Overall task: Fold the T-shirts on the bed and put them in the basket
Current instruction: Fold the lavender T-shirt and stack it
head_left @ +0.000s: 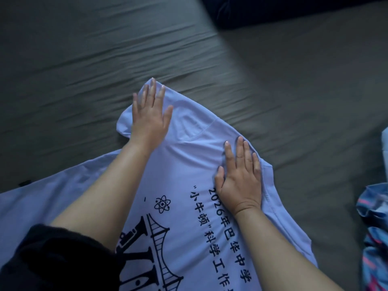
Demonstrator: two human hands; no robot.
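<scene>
1. White T-shirt (189,160) lies spread on the bed (84,59), print side up, sleeve end pointing away from the person.
2. Left hand (150,114) flat on the far sleeve, palm down, fingers (152,89) straight and slightly spread, tips reaching the sleeve's edge. Pressing, not pinching.
3. Right hand (241,177) flat on the shirt near the shoulder seam, palm down, fingers (240,148) straight and a little apart, thumb out to the side. Cloth bunches into small wrinkles just ahead of it.
4. Black print (214,225) on the shirt: an atom symbol, a bridge drawing, lines of Chinese text with "2026", running toward the near edge.
5. Bed sheet is dark grey, creased, mostly in shade.
6. Black sleeve (52,259) covers the person's left upper arm at bottom left; both forearms bare.
7. Blue and pink patterned garment (375,227) crumpled at the right edge on the bed, apart from the white shirt.
8. Dark navy bedding (294,9) across the top right corner.
9. Basket not visible.
</scene>
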